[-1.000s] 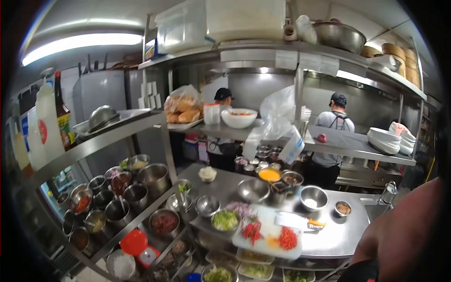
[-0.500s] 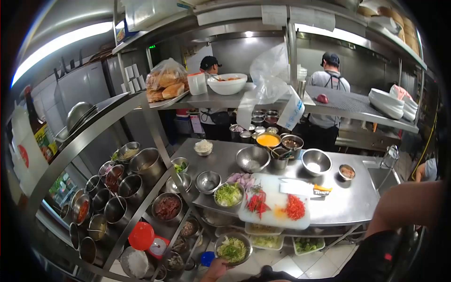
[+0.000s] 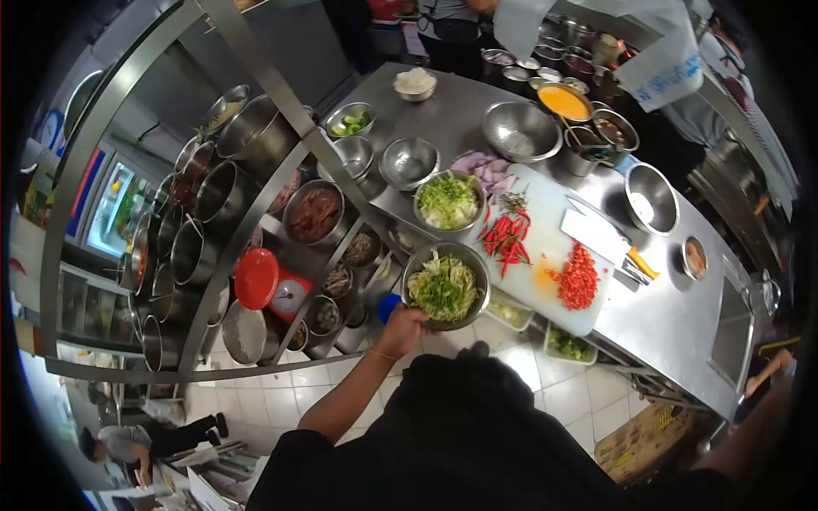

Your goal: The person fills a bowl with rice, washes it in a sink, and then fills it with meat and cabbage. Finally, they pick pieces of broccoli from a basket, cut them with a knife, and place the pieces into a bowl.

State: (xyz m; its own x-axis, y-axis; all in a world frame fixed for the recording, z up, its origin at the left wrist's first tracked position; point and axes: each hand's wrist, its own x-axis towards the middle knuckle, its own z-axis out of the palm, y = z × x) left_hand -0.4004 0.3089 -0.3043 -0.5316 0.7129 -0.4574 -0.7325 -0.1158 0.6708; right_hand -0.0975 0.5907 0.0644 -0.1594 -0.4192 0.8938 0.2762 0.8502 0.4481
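The left hand (image 3: 400, 328) is closed on the near rim of a steel bowl (image 3: 443, 287), fingers curled under it (the thumb is hard to make out). The bowl is heaped with shredded green and pale vegetables and sits just past the fingertips, level, against the front edge of the steel counter (image 3: 665, 324). A small blue object (image 3: 388, 307) shows just beside the knuckles.

Beyond the hand and a little to its right lies a white cutting board (image 3: 545, 247) with whole red chillies (image 3: 504, 237) and a pile of chopped ones (image 3: 579, 277). Straight ahead, past the held bowl, a second bowl of greens (image 3: 447, 201) stands on the counter.

To the hand's left a slanted rack (image 3: 256, 213) of pots crowds in close, a red lid (image 3: 256, 278) near its lower end. The tiled floor (image 3: 545, 392) under and to the right of the hand is the open room. The right hand is lost in the dark right edge.
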